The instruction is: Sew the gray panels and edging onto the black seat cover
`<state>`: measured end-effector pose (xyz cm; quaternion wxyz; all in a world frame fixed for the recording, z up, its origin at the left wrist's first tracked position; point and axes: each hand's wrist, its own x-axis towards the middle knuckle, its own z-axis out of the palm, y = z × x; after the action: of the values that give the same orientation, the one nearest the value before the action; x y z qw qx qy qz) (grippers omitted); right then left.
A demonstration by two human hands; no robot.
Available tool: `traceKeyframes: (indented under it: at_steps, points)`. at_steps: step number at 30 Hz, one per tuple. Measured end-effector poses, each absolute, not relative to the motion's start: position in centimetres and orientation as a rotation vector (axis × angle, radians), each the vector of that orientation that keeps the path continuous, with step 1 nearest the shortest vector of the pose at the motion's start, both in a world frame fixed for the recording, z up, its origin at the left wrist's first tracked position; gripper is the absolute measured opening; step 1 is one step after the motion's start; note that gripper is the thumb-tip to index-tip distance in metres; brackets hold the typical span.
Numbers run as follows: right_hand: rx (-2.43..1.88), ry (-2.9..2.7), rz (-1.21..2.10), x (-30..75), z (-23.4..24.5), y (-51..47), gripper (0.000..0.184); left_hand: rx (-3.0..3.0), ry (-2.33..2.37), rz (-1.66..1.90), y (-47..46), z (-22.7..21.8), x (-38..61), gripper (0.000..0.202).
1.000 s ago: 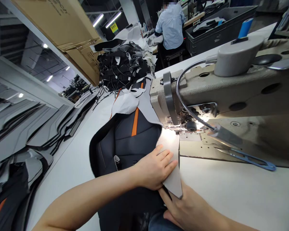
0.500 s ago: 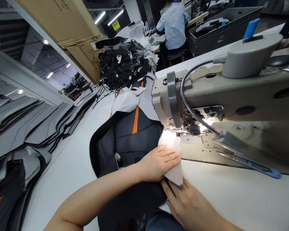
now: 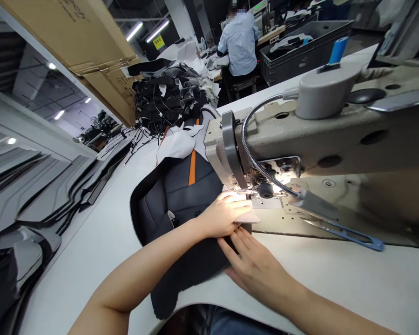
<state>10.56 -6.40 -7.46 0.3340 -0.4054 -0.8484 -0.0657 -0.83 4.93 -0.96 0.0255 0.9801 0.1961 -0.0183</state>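
My left hand (image 3: 225, 215) lies flat with its fingers stretched out on a pale fabric piece (image 3: 248, 218), close to the presser foot of the sewing machine (image 3: 261, 128). Most of that piece is hidden under the hand. Beneath it spreads a black padded seat cover (image 3: 186, 200) with an orange strip (image 3: 192, 168). My right hand (image 3: 254, 263) rests on the near right edge of the cover, fingers extended, its fingertips just below my left hand. The needle area is partly hidden by the machine head and lamp glare.
Blue-handled thread snips (image 3: 356, 235) lie on the machine bed, right of the needle. Stacked grey panels (image 3: 49, 186) line the left side. Behind are a heap of black pieces (image 3: 171, 93), a cardboard box (image 3: 87, 42), a grey bin (image 3: 300, 51) and a seated person (image 3: 239, 44).
Both hands have moved forward toward the needle with the pale piece and the cover's near part. Less of the pale piece shows now. The camera view has shifted slightly.
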Motion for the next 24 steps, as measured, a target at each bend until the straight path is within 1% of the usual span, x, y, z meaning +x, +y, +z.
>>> traceKeyframes:
  at_steps: [3, 6, 8, 11, 14, 20, 24]
  points:
    - [-1.022, -2.211, -0.267, 9.8, -7.5, -6.1, 0.037, 2.97, 0.628, -0.021, 4.2, 0.0, -0.1, 0.024]
    - [-0.991, -2.301, -0.336, 9.5, -7.5, -6.5, 0.027, 3.048, 0.554, -0.093, 2.8, -0.1, -0.5, 0.023]
    - [-0.964, -2.352, -0.334, 9.6, -7.4, -6.9, 0.024, 3.116, 0.489, -0.076, 2.1, -0.7, -1.3, 0.024]
    - [-0.952, -2.352, -0.333, 9.8, -7.5, -7.5, 0.028, 3.161, 0.525, -0.003, 1.7, -1.8, -2.3, 0.025]
    - [-0.998, -2.291, -0.349, 9.8, -8.1, -7.8, 0.035, 3.169, 0.579, -0.021, 2.0, -2.5, -2.3, 0.024]
    - [-1.028, -2.308, -0.319, 10.0, -9.6, -7.3, 0.042, 3.181, 0.71, -0.01, 3.7, -2.9, -1.3, 0.019]
    - [-1.076, -2.335, -0.278, 10.1, -10.2, -6.7, 0.043, 3.205, 0.7, 0.109, 5.1, -3.5, -1.6, 0.023]
